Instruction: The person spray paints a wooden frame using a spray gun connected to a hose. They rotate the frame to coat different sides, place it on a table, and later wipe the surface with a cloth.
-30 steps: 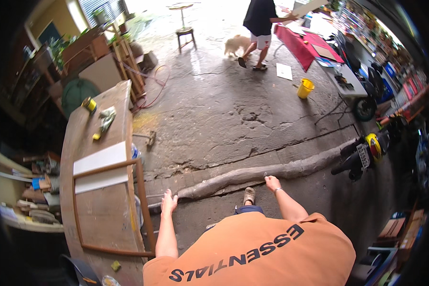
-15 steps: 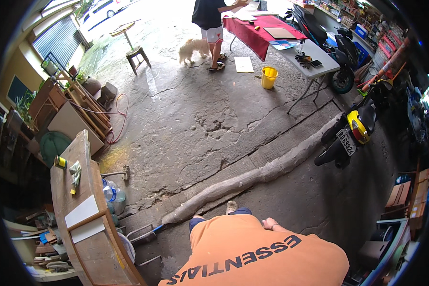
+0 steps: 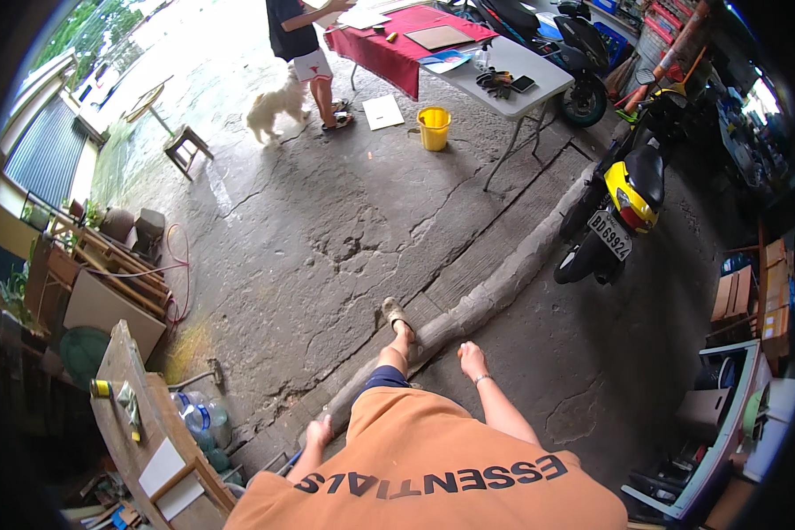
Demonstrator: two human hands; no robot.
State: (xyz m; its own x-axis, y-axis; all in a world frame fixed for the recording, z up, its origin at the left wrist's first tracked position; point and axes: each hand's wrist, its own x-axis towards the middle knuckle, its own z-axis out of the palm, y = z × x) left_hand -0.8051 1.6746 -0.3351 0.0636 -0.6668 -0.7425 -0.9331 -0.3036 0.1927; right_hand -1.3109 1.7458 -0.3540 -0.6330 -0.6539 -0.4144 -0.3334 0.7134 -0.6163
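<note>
My right hand point(image 3: 473, 360) hangs in front of my right side, with a bracelet at the wrist. Its fingers are curled, and a tiny orange spot shows at them, too small to name. Low at my left side is my left hand point(image 3: 320, 431), its fingers also curled; whatever they may hold is hidden. One foot in a beige clog point(image 3: 396, 311) is stretched forward, just past a raised concrete ridge point(image 3: 495, 296) across the floor. Nearest to my left hand stands a worn wooden board point(image 3: 137, 424) with a small tin point(image 3: 102, 388) and a crumpled cloth point(image 3: 129, 406) on it.
Ahead, a person point(image 3: 296, 44) stands by a folding table point(image 3: 539, 87) with a red cloth; a white dog point(image 3: 274, 108) is beside them. A yellow bucket point(image 3: 434, 131), stool point(image 3: 184, 152) and flat white sheet point(image 3: 383, 112) are on the cracked floor. A yellow-black motorcycle point(image 3: 623, 199) stands right.
I have stepped forward and the view has swung to the right. My left hand and outstretched foot have come into sight, and my right arm now shows further out from my body.
</note>
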